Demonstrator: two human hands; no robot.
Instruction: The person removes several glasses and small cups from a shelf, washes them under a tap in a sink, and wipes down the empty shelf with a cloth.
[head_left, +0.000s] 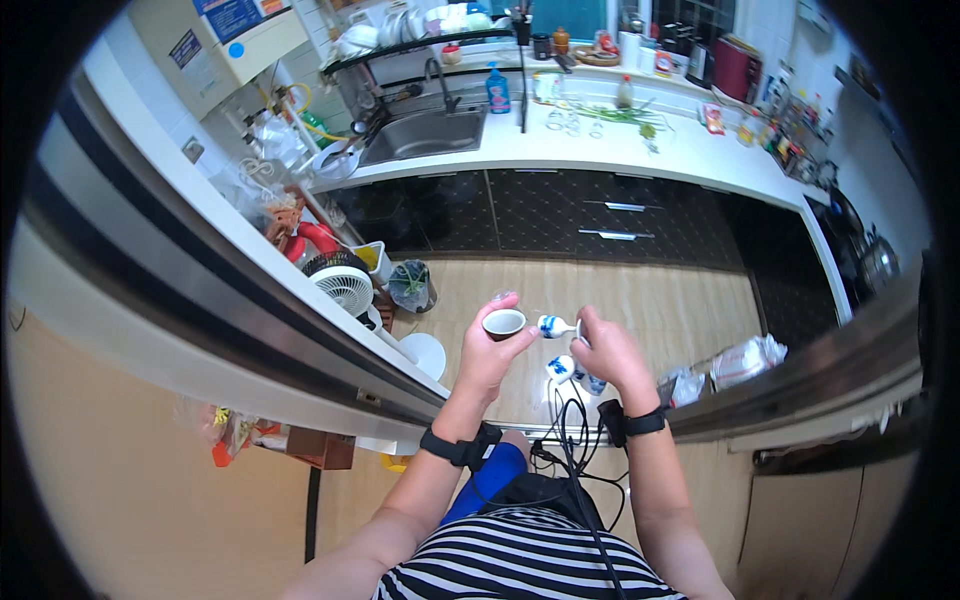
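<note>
My left hand (480, 356) grips a small cup (504, 322) with a pale inside and a dark outside, its mouth tilted up toward me. A clear rim (503, 295), perhaps of a small glass, shows at the fingertips of that hand. In my right hand (613, 352) are several small white porcelain pieces with blue patterns. One is a stemmed cup (552, 327) that sticks out sideways toward my left hand. Below it another blue-and-white cup (560, 369) hangs from under the fingers. The fingers partly hide these pieces.
I stand at a kitchen doorway with a sliding-door frame (367, 396). Ahead, a white counter (525, 150) holds stemmed glasses (574, 124), green onions (619, 114) and a sink (427, 135). A fan (341, 289) and a bin (412, 285) stand left; bags (746, 364) lie right. Black cables (574, 442) hang before me.
</note>
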